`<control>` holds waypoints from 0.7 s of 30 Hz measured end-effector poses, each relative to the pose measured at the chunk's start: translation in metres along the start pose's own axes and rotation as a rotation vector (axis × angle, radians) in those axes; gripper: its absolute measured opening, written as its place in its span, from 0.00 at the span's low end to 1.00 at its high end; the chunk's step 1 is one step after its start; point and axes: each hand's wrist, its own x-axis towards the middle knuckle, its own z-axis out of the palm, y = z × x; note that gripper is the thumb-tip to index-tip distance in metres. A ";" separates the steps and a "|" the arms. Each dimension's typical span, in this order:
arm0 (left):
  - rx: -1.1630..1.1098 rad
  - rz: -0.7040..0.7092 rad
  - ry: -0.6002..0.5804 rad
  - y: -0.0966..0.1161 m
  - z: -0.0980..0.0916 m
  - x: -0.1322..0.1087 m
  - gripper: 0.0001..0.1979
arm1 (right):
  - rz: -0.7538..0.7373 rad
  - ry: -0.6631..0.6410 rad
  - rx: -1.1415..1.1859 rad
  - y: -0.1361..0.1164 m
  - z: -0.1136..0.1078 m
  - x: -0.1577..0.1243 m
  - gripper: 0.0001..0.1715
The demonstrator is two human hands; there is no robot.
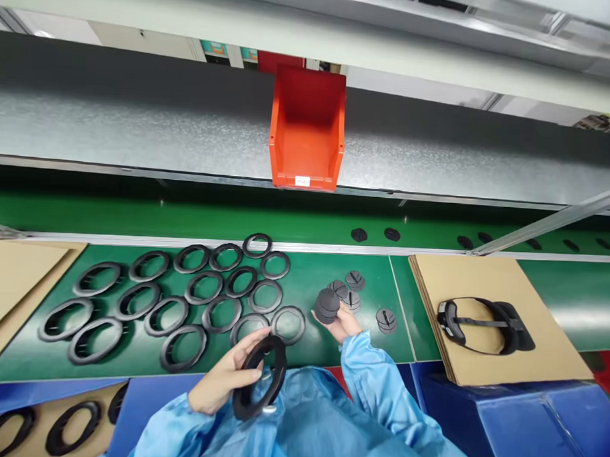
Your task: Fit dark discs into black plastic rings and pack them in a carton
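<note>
My left hand (232, 374) grips a black plastic ring (278, 377), with the thumb on its inner edge. The ring is tilted and held low, close to my body. In my right hand (342, 323) is a small dark round disc (327, 305), held above the green table; more than one may be stacked there. Just behind that hand lie several similar discs (355, 279) with grooved faces. One more small group of discs (386, 321) lies to the right. Several black rings (224, 314) are spread over the table to the left of my hands.
An orange-red bin (307, 152) stands on the grey shelf ahead. Further discs (392, 234) lie on the green strip behind the rail. At right, a black headset (482, 325) rests on cardboard (546, 343). A box with rings (72, 428) sits at lower left.
</note>
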 end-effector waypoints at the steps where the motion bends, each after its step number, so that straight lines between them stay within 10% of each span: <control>1: -0.043 -0.012 0.057 0.001 0.005 -0.001 0.34 | 0.015 -0.056 0.078 -0.008 0.008 -0.006 0.22; 7: -0.431 -0.037 0.266 0.003 0.019 -0.001 0.01 | 0.133 -0.254 0.412 -0.036 0.041 -0.036 0.17; 13: -0.656 -0.028 0.460 0.015 0.032 0.003 0.11 | 0.200 -0.256 0.428 -0.040 0.050 -0.051 0.20; 21: -0.634 0.000 0.161 0.009 0.037 0.008 0.20 | 0.084 -0.146 0.347 -0.042 0.056 -0.056 0.15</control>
